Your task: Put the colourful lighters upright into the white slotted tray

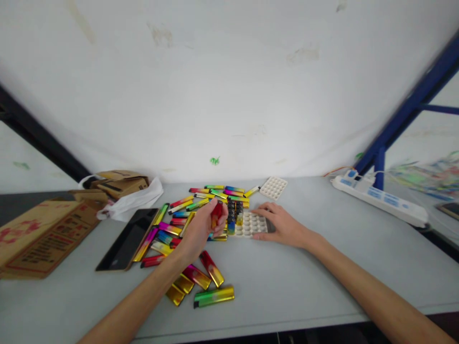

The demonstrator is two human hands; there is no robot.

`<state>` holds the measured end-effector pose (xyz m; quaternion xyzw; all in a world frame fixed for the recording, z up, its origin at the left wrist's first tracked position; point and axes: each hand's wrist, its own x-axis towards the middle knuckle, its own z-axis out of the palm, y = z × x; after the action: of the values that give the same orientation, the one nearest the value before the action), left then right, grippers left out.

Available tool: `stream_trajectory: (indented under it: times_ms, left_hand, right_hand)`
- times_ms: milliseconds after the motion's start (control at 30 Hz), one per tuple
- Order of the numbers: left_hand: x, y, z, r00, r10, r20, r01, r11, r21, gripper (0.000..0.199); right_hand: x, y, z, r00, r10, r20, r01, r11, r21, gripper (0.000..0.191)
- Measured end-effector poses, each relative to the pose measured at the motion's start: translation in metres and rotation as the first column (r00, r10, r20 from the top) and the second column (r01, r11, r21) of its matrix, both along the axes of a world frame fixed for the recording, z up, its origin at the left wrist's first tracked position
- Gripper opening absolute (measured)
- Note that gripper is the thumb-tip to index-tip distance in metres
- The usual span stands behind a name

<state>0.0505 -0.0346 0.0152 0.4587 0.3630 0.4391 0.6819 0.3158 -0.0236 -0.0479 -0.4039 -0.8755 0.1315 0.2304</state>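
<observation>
My left hand [211, 220] is closed around a red lighter [217, 213], held over the left side of a white tray [254, 224] with rows of round pockets. Several lighters with black tops [235, 206] stand upright in the tray's left and far part. A blue-and-yellow lighter [231, 228] stands at its near left corner. My right hand [278, 223] grips the tray's right end, thumb along the near edge and fingers along the far edge. Many shiny coloured lighters [168, 229] lie loose left of the tray. A green-and-gold lighter [214, 296] lies nearest me.
A second white pocketed tray [273, 188] lies near the wall. At left are a black tablet-like panel [127, 240], a white plastic bag [134, 201] and cardboard boxes [53, 231]. A white power strip [380, 198] lies at right beside a blue frame post [379, 165].
</observation>
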Motion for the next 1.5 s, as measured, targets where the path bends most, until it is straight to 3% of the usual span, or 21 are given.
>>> stream_trajectory:
  times_ms: [167, 367, 767, 933, 1067, 1233, 1333, 1500]
  left_hand:
    - [-0.002, 0.0, 0.002, 1.0, 0.012, -0.011, -0.011, 0.998, 0.063, 0.036]
    - [-0.004, 0.004, -0.001, 0.999, -0.037, 0.028, 0.037, 0.999, 0.017, 0.038]
    - [-0.003, 0.007, -0.005, 0.999, 0.04, 0.012, -0.039, 0.998, -0.041, 0.037]
    - [-0.002, 0.002, 0.004, 0.996, 0.072, 0.057, -0.08, 0.984, 0.158, 0.028]
    - [-0.006, -0.005, 0.011, 0.981, 0.174, -0.081, -0.135, 0.925, 0.357, 0.026]
    - [-0.001, -0.008, 0.017, 0.954, 0.185, -0.237, -0.048, 0.873, 0.486, 0.026]
    - [0.006, -0.003, 0.012, 0.956, 0.145, -0.256, 0.005, 0.863, 0.506, 0.022]
    - [0.008, 0.013, -0.009, 0.888, 0.253, -0.384, 0.051, 0.777, 0.628, 0.016]
  right_hand:
    - [-0.001, 0.0, 0.002, 1.0, 0.008, -0.004, -0.008, 1.0, 0.011, 0.07]
    - [0.0, 0.0, 0.001, 1.0, 0.013, 0.006, -0.013, 1.0, 0.008, 0.072]
    - [0.0, 0.001, 0.0, 1.0, 0.012, -0.003, -0.012, 1.0, 0.005, 0.07]
    - [-0.001, 0.001, 0.001, 1.0, 0.006, 0.009, -0.006, 1.0, 0.002, 0.072]
    - [-0.001, 0.001, 0.001, 1.0, 0.005, 0.015, -0.005, 1.0, 0.003, 0.074]
    - [-0.002, 0.002, 0.003, 1.0, 0.008, 0.017, -0.008, 1.0, 0.02, 0.074]
    - [-0.002, 0.001, 0.003, 1.0, 0.006, 0.013, -0.006, 1.0, 0.029, 0.073]
    - [-0.002, 0.0, 0.004, 1.0, 0.0, 0.019, -0.001, 1.0, 0.02, 0.073]
